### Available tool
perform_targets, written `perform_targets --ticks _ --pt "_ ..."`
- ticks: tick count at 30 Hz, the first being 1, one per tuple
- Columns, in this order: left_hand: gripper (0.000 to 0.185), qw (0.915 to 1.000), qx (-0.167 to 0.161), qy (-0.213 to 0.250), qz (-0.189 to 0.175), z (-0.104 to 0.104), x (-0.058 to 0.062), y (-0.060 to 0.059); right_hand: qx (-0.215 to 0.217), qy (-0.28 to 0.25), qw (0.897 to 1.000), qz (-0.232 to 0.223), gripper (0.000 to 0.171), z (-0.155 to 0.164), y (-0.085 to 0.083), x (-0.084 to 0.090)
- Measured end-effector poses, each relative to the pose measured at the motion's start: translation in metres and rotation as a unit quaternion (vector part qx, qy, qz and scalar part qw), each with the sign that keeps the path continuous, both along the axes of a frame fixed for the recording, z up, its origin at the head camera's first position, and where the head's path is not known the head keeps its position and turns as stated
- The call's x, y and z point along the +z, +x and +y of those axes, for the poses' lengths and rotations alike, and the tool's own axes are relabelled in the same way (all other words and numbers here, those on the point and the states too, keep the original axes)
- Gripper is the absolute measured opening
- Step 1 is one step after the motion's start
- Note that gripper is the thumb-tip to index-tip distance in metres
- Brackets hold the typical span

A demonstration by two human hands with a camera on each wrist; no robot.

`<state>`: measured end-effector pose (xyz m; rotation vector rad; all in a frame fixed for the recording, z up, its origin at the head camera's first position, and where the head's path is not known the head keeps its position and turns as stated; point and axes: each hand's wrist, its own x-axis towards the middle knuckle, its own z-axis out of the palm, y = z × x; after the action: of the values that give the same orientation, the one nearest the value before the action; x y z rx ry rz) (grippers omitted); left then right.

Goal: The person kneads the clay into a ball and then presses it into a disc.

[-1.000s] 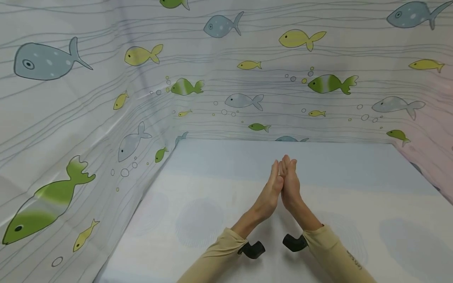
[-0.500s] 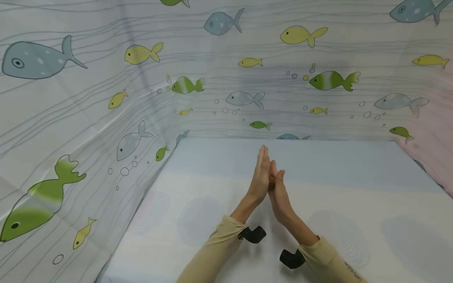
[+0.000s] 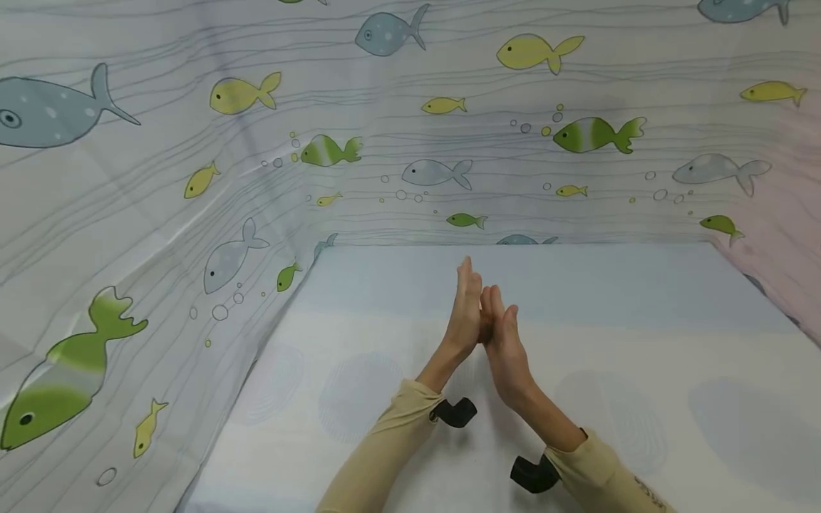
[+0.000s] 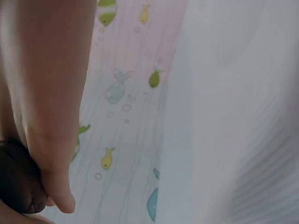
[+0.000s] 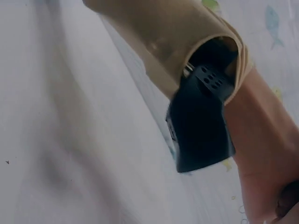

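My left hand [image 3: 465, 313] and right hand [image 3: 507, 353] lean palm toward palm in the middle of the head view, above the white tabletop [image 3: 378, 320]. Their fingers point up and away, mostly straight, and the left fingertips reach farther forward than the right ones. Each palm's inner face is largely hidden by the other. In the left wrist view the right hand [image 4: 53, 112] runs down the left side, beside a dark patch [image 4: 18, 179] between the palms; I cannot tell whether this is shadowed skin or a thing. The right wrist view shows the left hand [image 5: 261, 172] at lower right.
Black angled wrist cameras [image 3: 455, 412] hang from both beige sleeves [image 3: 391, 442], close over the table. A fish-patterned sheet [image 3: 378, 114] walls off the left and back, turning pink at right.
Both hands have shifted left. My left hand has slid forward past the right one, which has drawn back slightly. The head view has tilted a little.
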<state>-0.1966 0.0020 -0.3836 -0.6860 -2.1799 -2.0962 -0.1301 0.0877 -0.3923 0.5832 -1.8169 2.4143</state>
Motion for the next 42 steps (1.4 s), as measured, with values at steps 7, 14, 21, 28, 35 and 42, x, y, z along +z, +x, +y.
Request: perform_targets --ticks 7,14,21,28,35,42 --pt "0.081 0.9989 -0.044 -0.016 -0.002 0.003 -0.012 0.008 -0.038 -0.004 0.999 -0.015 0.075 0.005 -0.014 0.002" --pt "0.076 0.9979 -0.064 -0.005 0.01 0.005 -0.019 0.013 -0.082 -0.007 0.996 -0.017 0.074 0.006 -0.025 -0.001" --pt "0.077 0.9947 -0.101 -0.007 0.015 0.008 -0.019 0.025 -0.109 -0.018 0.993 -0.037 0.074 0.02 -0.041 -0.001" --pt "0.079 0.9891 -0.144 -0.021 0.019 0.012 -0.015 0.039 -0.123 -0.032 0.991 -0.039 0.075 0.04 -0.058 -0.008" --pt "0.08 0.9899 -0.136 -0.03 0.026 0.011 -0.006 0.042 -0.121 -0.03 0.992 -0.023 0.076 0.039 -0.057 -0.019" --pt "0.084 0.9967 -0.063 -0.024 0.045 0.006 -0.002 0.032 -0.091 0.014 0.996 0.019 0.073 0.016 -0.041 -0.03"
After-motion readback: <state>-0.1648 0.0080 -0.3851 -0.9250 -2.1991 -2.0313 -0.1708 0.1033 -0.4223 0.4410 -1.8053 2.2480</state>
